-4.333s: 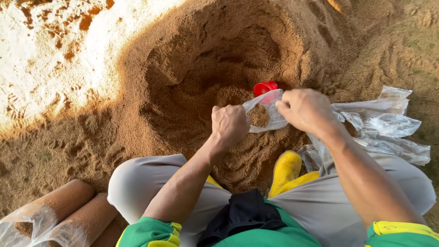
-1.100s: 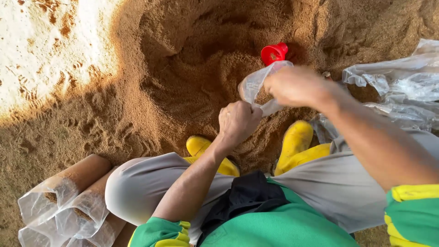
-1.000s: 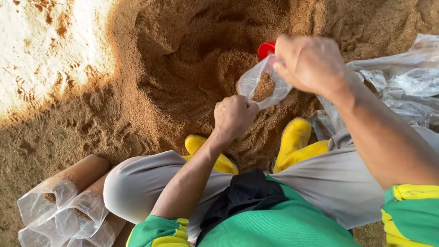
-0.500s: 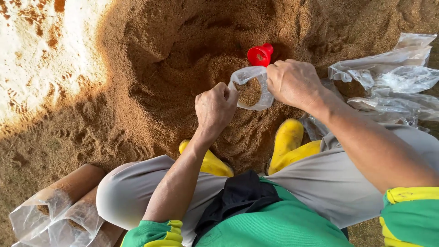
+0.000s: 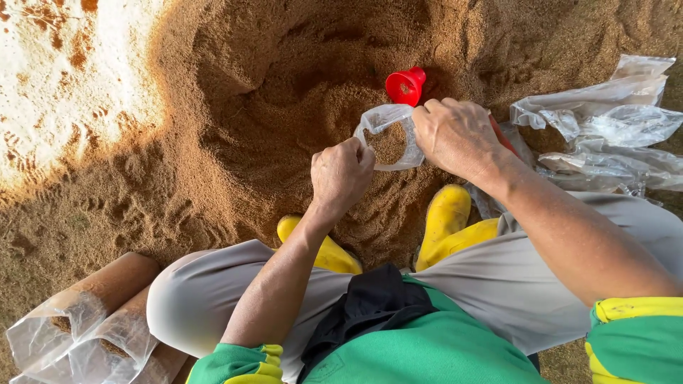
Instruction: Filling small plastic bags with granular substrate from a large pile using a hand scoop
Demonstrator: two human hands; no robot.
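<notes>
Both hands pinch the bag [image 5: 390, 136] open between them: left hand [image 5: 343, 174] grips the near rim, right hand [image 5: 455, 135] the far side. It's partly full of sawdust [image 5: 284, 85]. A loose grip could spill it. Beyond the right hand sits a red funnel [image 5: 405, 85]; spare bags [image 5: 612, 121] lie to its right.

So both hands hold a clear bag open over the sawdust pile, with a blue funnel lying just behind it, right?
Not quite: the funnel is red, not blue, as the head view shows. The rest holds: the left hand and right hand hold the clear bag open over the sawdust pile, and the funnel lies just behind it.
</notes>
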